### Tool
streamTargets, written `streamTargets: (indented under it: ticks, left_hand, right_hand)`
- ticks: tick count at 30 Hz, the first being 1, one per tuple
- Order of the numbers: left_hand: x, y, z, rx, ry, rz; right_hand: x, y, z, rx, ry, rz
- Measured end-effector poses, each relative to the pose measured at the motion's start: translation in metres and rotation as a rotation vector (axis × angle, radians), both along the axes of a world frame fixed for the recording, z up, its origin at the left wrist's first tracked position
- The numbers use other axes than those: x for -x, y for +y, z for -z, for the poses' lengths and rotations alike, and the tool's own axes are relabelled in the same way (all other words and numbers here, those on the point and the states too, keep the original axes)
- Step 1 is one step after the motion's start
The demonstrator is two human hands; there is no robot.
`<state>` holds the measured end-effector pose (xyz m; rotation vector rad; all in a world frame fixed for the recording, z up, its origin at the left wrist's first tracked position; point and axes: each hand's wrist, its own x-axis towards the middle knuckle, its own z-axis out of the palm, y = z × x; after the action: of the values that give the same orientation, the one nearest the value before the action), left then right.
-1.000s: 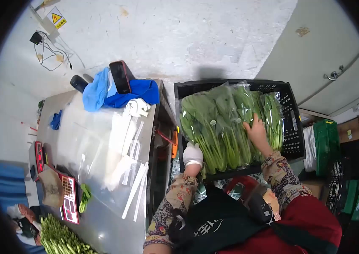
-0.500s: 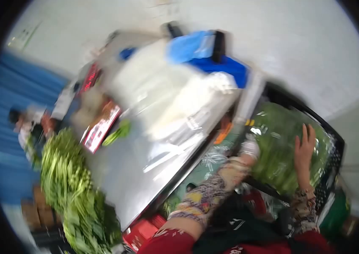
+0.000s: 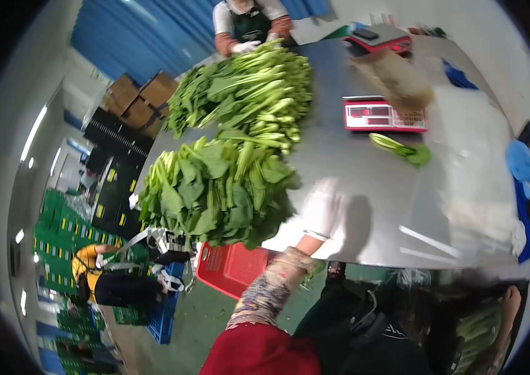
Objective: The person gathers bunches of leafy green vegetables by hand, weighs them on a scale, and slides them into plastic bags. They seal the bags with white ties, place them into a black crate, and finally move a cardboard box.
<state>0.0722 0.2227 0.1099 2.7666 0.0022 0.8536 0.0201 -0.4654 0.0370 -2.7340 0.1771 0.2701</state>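
Left hand: white-gloved, palm down over the table, fingers extended, grasping nothing visible. Greens: leafy heap in two clumps, nearer clump just beside the left hand, on its left. Right hand: bare, at the edge of the dark crate; its grip cannot be told. Bagged greens: inside the crate, dim, partly behind the right forearm.

Changes: one second ago both hands were at the bagged greens; the left now lies over the table, the right at the crate's edge. View turned toward the heap.

Surface: grey metal table, bearing a red scale, one loose bunch and clear film.

Room: red basket below the table edge; co-worker at the heap's far end; blue curtain; cartons; stacked green crates.
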Motion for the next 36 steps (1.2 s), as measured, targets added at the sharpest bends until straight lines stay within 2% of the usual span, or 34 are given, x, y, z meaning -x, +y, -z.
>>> streamTargets:
  ticks: [2,4,6,7,8,11,12,14,16,18,20,21,24,25,26,28,30,31,32,34,36]
  left_hand:
    - [0.008,0.093,-0.035,0.081,-0.013,-0.228]
    - [0.016,0.170,-0.057,-0.131,-0.118,-0.397]
    - [0.014,0.235,-0.076,-0.236,-0.154,-0.576]
    - [0.008,0.264,-0.086,-0.224,-0.120,-0.691]
    - [0.004,0.295,-0.089,-0.205,-0.099,-0.787]
    - [0.015,0.374,-0.092,-0.206,0.157,-1.003]
    - [0.031,0.384,-0.104,-0.197,0.355,-0.971]
    - [0.074,0.458,-0.085,0.095,0.601,-0.427]
    - [0.110,0.474,-0.101,0.118,0.521,-0.227]
    - [0.127,0.470,-0.119,0.372,0.452,-0.211]
    - [0.139,0.480,-0.124,0.452,0.301,-0.197]
    - [0.143,0.488,-0.125,0.315,0.168,-0.304]
    - [0.142,0.531,-0.120,0.322,-0.024,-0.662]
    - [0.141,0.548,-0.116,0.297,-0.033,-0.788]
    - [0.143,0.563,-0.119,0.330,-0.017,-0.776]
    - [0.147,0.598,-0.108,-0.001,0.098,-1.012]
    - [0.153,0.622,-0.102,0.203,0.222,-1.075]
    - [0.150,0.626,-0.106,0.407,0.423,-1.184]
    - [0.161,0.665,-0.073,0.629,0.373,-0.983]
    - [0.159,0.650,-0.069,0.897,0.241,-0.563]
    - [0.153,0.629,-0.062,1.029,0.122,-0.577]
  right_hand:
    - [-0.033,0.097,0.004,-0.489,-0.099,0.026]
    - [-0.058,0.272,-0.054,-0.804,0.067,-0.039]
    - [-0.090,0.415,-0.091,-0.835,0.212,-0.218]
    - [-0.105,0.472,-0.093,-0.907,0.216,-0.455]
    - [-0.112,0.539,-0.115,-0.996,0.348,-0.474]
    - [-0.128,0.702,-0.145,-1.063,0.434,-0.814]
    - [-0.132,0.750,-0.150,-1.038,0.327,-0.911]
    - [-0.138,0.835,-0.151,-1.065,0.210,-1.003]
    - [-0.141,0.904,-0.148,-1.095,0.141,-1.025]
    - [-0.133,0.955,-0.153,-1.285,0.416,-0.940]
    - [-0.120,0.990,-0.160,-1.239,0.415,-0.984]
    - [-0.113,1.007,-0.162,-1.239,0.391,-0.933]
    - [-0.106,1.056,-0.154,-1.102,0.590,-0.752]
    - [-0.102,1.063,-0.157,-1.158,0.684,-0.724]
    - [-0.097,1.069,-0.164,-1.123,0.692,-0.763]
    - [-0.090,1.079,-0.177,-1.053,0.700,-0.831]
    - [-0.084,1.089,-0.181,-0.983,0.880,-0.796]
    - [-0.080,1.097,-0.176,-0.953,0.894,-0.789]
    - [-0.075,1.104,-0.169,-0.926,0.907,-0.777]
    - [-0.072,1.113,-0.165,-0.848,0.906,-0.794]
    - [-0.065,1.119,-0.160,-0.853,0.897,-0.771]
